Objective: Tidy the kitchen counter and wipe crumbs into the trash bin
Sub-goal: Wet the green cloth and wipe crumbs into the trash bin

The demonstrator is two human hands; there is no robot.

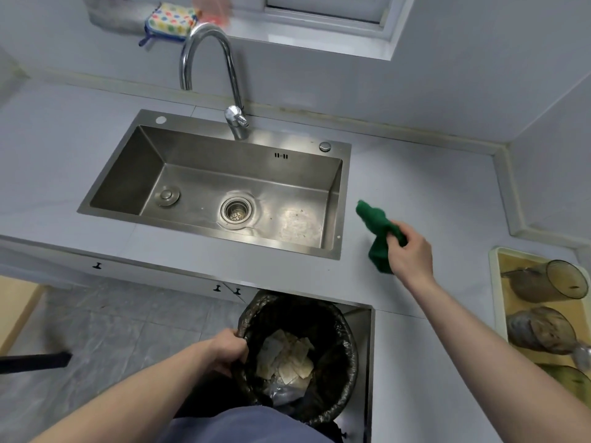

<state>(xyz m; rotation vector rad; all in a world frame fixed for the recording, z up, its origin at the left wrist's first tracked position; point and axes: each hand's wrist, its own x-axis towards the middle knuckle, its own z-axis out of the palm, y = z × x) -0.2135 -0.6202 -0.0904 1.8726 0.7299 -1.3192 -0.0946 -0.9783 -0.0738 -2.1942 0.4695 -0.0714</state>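
Half the cloth (pixel 377 231) (green) beyond fingers (pixel 395 233).

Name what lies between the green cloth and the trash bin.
Head view: only bare grey counter lies between the green cloth and the trash bin.

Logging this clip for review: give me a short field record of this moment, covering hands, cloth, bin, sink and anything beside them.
left hand: grips the rim of the bin
right hand: holds the green cloth over the counter
bin: black liner, paper scraps inside, below the counter edge
sink: steel, no dishes in it
tray: far right, cups lying in it
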